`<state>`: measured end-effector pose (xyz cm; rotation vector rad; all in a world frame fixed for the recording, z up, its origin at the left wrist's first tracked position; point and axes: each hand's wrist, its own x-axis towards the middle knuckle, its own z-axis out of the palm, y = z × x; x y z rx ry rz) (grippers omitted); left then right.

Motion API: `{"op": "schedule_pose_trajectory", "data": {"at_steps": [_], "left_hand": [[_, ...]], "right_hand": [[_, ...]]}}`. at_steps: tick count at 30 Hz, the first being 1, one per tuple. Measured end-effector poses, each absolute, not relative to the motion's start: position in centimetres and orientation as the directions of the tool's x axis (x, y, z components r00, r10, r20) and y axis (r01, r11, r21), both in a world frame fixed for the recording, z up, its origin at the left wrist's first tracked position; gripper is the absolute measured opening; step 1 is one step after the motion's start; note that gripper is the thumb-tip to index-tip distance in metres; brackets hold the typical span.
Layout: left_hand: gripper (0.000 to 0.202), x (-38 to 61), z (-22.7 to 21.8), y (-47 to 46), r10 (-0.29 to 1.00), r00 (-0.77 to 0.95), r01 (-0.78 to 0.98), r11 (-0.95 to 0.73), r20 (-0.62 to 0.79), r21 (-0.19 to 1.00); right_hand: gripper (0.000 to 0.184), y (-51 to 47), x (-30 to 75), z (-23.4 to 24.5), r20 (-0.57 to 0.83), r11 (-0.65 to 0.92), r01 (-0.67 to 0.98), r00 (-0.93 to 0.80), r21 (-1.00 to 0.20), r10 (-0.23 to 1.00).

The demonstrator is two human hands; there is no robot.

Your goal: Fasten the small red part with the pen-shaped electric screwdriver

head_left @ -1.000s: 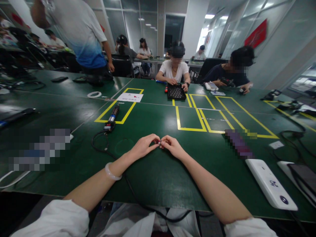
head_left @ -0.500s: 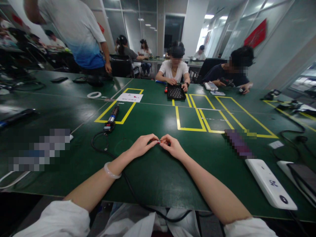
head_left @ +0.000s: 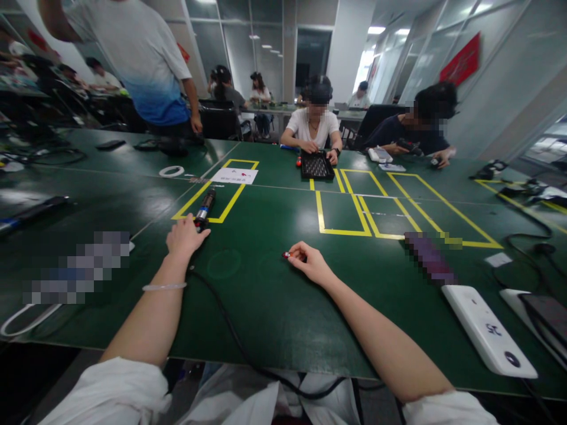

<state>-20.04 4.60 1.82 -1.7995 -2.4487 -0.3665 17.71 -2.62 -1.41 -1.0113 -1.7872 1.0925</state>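
My right hand [head_left: 310, 262] rests on the green table [head_left: 274, 307] and pinches a small red and silver part [head_left: 286, 255] at its fingertips. My left hand [head_left: 183, 237] is stretched out to the left, fingers curled over the near end of a corded electric screwdriver [head_left: 204, 209] that lies in a yellow taped square. Its black cable [head_left: 230, 336] runs back across the table towards me. A pale bangle sits on my left wrist.
A white power strip [head_left: 487, 330] and a dark device lie at the right. A black tray [head_left: 316, 166] stands in front of a seated person across the table. A white paper [head_left: 234, 175], a tape ring [head_left: 170, 171] and yellow floor-tape rectangles mark the table. A person stands at the back left.
My hands were together, both pinching the small part. My left hand has let go and reached left and forward to the screwdriver. My right hand stays put with the part.
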Motion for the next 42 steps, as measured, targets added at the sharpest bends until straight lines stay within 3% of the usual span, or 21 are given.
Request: {"op": "schedule_pose_trajectory", "data": {"at_steps": [3, 17, 30, 42], "left_hand": [[0.068, -21.4, 1.8, 4.9, 0.954, -0.288, 0.948, 0.271, 0.085, 0.169], [0.065, -17.4, 2.4, 4.3, 0.984, -0.158, 0.981, 0.147, 0.086, 0.125], [0.063, -7.2, 1.9, 0.1, 0.951, 0.280, 0.941, -0.299, 0.131, 0.160], [0.062, -3.1, 2.2, -2.9, 0.870, 0.470, 0.839, -0.493, 0.149, 0.231]], "right_hand": [[0.023, -2.6, 17.8, -1.4, 0.220, 0.321, 0.230, -0.378, -0.919, 0.900], [0.017, -2.7, 17.6, -1.2, 0.234, 0.353, 0.274, -0.386, -0.894, 0.892], [0.016, -2.6, 17.7, -1.4, 0.253, 0.367, 0.273, -0.375, -0.889, 0.892], [0.013, -2.7, 17.3, -1.3, 0.253, 0.389, 0.322, -0.391, -0.863, 0.885]]}}
